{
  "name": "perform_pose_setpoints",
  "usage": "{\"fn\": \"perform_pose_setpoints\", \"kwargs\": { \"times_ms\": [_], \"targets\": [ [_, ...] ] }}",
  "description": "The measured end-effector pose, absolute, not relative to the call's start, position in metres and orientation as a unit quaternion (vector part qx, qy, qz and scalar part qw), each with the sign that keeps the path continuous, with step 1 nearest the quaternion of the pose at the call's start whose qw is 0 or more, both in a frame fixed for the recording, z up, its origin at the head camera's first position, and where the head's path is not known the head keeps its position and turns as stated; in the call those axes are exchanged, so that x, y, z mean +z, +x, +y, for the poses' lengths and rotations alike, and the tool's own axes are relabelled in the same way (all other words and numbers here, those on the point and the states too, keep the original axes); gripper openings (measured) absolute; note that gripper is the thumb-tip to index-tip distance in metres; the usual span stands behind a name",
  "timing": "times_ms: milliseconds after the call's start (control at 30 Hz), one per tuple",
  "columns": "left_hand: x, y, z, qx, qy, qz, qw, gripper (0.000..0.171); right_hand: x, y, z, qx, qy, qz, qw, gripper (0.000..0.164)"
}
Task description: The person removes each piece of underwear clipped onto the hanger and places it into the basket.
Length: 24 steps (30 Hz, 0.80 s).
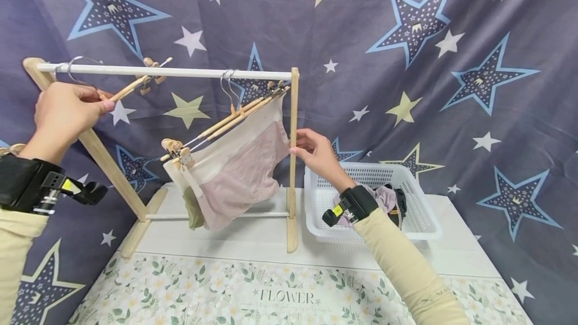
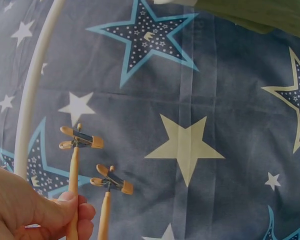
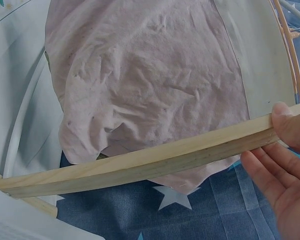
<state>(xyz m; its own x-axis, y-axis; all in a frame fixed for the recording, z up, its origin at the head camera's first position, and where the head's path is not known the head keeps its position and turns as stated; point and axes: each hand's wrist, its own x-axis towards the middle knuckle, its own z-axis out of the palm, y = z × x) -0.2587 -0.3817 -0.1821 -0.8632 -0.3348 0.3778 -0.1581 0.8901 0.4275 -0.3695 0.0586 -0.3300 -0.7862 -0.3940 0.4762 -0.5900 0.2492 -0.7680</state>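
Note:
My left hand [image 1: 67, 114] pinches the wooden bar of a clip hanger [image 1: 131, 88] at the left end of the rack's white rail [image 1: 180, 70]. Two hangers with wooden clips [image 2: 110, 182] show in the left wrist view, no garment in those clips. My right hand [image 1: 318, 157] grips the right wooden post [image 1: 293, 129] between thumb and fingers; the right wrist view shows the thumb [image 3: 282, 117] on one side of the post. Beside that post, pink-and-white shorts [image 1: 244, 174] hang from clip hangers [image 1: 235, 117], with an olive green cloth [image 1: 193, 209] partly hidden behind them.
Right of the rack stands a white plastic basket [image 1: 316, 204] with a lilac cloth [image 1: 386, 198] and dark cloth inside. A floral mat [image 1: 217, 290] lies in front on the white table [image 1: 465, 245]. A star-patterned curtain [image 1: 370, 89] hangs behind.

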Motion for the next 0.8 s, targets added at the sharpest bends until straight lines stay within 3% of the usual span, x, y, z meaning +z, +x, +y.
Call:
{"fn": "perform_pose_setpoints", "kwargs": {
  "times_ms": [800],
  "targets": [
    [-0.197,-0.269,-0.386,-0.194,0.120,-0.953,0.200,0.030,-0.330,-0.369,0.057,0.532,0.309,-0.782,0.096,0.035]
  ]
}}
